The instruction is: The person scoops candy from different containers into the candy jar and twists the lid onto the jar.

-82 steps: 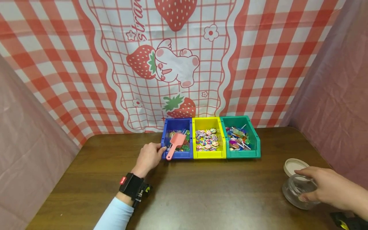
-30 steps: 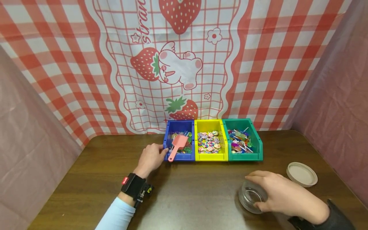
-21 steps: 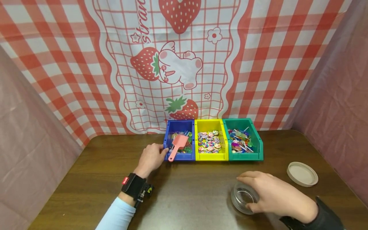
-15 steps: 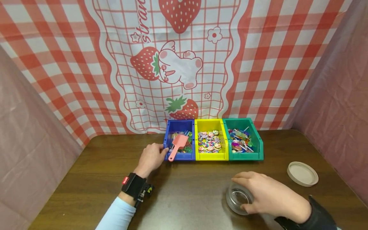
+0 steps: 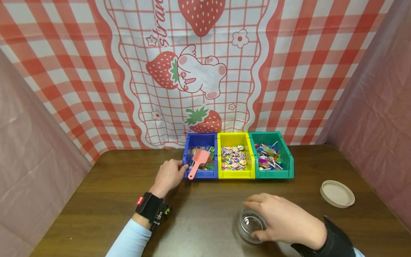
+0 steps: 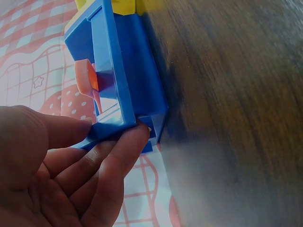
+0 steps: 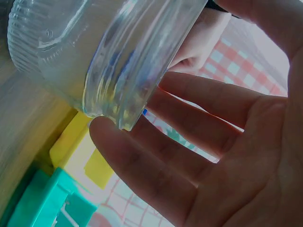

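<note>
My left hand [image 5: 167, 175] is at the front left corner of a blue bin [image 5: 199, 174]. In the left wrist view its thumb and fingers [image 6: 132, 139] pinch that corner of the blue bin [image 6: 137, 61]. A pink scoop [image 5: 197, 160] lies in the bin on wrapped candies, with its handle over the front wall. My right hand [image 5: 282, 221] grips an empty clear glass jar [image 5: 248, 225] from above, and the jar stands on the table. In the right wrist view the fingers [image 7: 156, 165] curl round the rim of the glass jar [image 7: 94, 52].
A yellow bin [image 5: 236, 174] and a green bin [image 5: 273, 174] of candies and lollipops stand to the right of the blue one. A beige lid [image 5: 337, 193] lies at the right. The brown table [image 5: 208, 203] is walled by hanging cloth on three sides.
My right hand has slid the glass jar leftward, from beside the lid to the front middle of the table. The left hand has stayed at the blue bin.
</note>
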{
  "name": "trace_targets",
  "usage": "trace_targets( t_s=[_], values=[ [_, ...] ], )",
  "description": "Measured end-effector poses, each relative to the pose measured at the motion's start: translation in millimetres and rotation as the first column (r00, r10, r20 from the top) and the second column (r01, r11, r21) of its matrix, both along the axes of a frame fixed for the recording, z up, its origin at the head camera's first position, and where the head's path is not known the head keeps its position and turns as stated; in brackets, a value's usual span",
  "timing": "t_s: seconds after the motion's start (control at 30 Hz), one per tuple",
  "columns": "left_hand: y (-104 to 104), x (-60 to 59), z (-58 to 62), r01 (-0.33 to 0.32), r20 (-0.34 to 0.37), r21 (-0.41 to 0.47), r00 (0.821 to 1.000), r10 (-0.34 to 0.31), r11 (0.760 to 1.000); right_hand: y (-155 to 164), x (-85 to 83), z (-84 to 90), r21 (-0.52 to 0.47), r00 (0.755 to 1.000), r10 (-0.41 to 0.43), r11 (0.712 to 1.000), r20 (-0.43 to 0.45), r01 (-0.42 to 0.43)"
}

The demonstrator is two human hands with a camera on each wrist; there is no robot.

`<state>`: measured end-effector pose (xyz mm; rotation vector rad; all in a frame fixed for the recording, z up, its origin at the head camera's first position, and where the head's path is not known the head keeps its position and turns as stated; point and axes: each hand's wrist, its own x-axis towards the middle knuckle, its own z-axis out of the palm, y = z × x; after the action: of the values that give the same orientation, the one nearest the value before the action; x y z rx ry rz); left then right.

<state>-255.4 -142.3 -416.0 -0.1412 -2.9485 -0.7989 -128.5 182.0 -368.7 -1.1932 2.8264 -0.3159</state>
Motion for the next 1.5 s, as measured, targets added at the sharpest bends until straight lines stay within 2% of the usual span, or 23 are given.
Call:
trace_targets(
  t_s=[0.27,0.5,0.67,0.83,0.9,1.03,1.2,1.4,1.5],
  values=[
    [-0.2,-2.5,0.4,0.008,-0.012,-0.004,1.000,-0.008,1.000,-13.8,-0.8,0.9,0.015,0.999,0.015,1.000,0.039,-0.015],
    [-0.4,-2.9,-0.7,0.008,-0.001,0.015,1.000,-0.008,1.000,-25.0,-3.2,3.0,0.045,0.991,-0.009,0.999,0.136,0.003],
    [-0.9,-3.6,-1.2,0.005,0.003,0.014,1.000,-0.005,1.000,-25.9,-5.1,3.4,0.036,0.990,0.010,0.999,0.140,-0.016],
    [-0.7,-5.1,-0.9,0.000,0.021,0.030,1.000,0.000,1.000,-23.3,-9.3,3.6,-0.015,0.994,0.041,0.999,0.106,-0.039],
    [-0.6,-6.1,-0.9,0.005,0.007,0.031,1.000,-0.005,0.999,-22.6,-12.8,5.2,-0.030,0.993,0.040,0.999,0.109,-0.037],
    [-0.2,-7.5,-1.5,-0.001,-0.046,0.033,0.999,0.002,0.999,-23.1,-25.7,11.5,-0.031,0.988,0.024,0.999,0.154,-0.019],
    [-0.2,-7.9,-2.6,-0.003,-0.094,0.058,0.996,0.008,0.998,-28.5,-52.8,16.7,-0.008,0.983,0.006,1.000,0.184,-0.004],
    [-0.4,-6.9,-3.7,0.028,-0.134,0.095,0.991,-0.015,0.995,-55.2,-89.4,7.9,-0.032,0.991,0.085,0.996,0.104,-0.082],
    [-1.8,-7.0,-4.3,0.024,-0.146,0.089,0.989,-0.011,0.996,-77.1,-101.3,3.0,-0.021,0.988,0.116,0.993,0.103,-0.115]
  ],
)
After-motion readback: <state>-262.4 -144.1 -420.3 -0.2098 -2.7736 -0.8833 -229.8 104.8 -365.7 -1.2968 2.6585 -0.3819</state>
